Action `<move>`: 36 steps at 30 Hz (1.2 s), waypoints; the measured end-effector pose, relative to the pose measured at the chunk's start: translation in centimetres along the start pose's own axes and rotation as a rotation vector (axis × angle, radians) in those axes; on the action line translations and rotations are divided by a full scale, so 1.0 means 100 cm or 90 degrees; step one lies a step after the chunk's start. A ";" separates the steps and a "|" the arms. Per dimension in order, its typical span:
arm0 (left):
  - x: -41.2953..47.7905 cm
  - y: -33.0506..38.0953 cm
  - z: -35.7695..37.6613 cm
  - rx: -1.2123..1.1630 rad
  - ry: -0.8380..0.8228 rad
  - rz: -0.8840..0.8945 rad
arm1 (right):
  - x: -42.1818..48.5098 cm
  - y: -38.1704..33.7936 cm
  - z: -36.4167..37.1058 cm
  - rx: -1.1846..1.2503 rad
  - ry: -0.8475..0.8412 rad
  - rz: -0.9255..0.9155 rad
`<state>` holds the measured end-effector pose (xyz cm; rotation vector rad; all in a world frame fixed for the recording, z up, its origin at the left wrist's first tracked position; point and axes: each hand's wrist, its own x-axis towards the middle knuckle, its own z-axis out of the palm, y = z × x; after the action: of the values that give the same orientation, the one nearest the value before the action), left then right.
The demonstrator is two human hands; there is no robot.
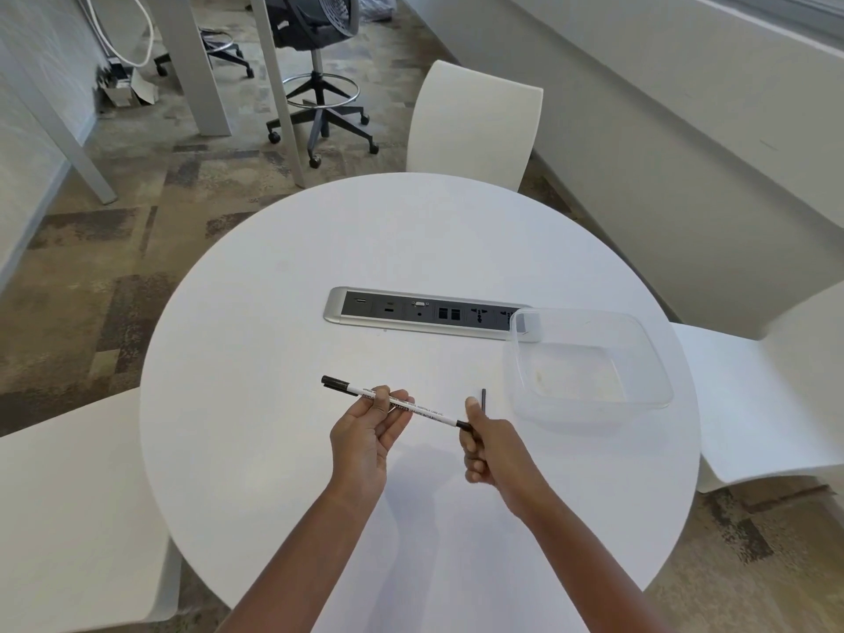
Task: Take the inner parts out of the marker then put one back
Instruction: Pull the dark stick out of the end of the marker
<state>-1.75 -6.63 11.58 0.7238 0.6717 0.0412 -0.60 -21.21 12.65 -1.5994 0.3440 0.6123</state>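
Two hands, in the head view, share the slim white whiteboard marker point(434, 412). Your left hand point(365, 436) pinches its barrel mid-length and your right hand point(491, 450) grips its black end. The axis runs straight between the grips. A short black rod point(483, 397) lies just beyond your right thumb.

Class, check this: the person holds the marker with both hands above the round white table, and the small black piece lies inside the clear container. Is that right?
Not quite. In the head view the small black piece sits outside the clear container, just left of it. The rest stands: left hand and right hand hold the marker above the table.
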 end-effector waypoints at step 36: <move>0.002 0.003 0.007 -0.005 -0.013 0.023 | 0.004 0.008 -0.002 -0.194 0.077 -0.266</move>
<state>-1.18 -6.78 12.05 0.7287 0.6394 0.0695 -0.65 -21.41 11.76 -1.9355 -0.0033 0.2523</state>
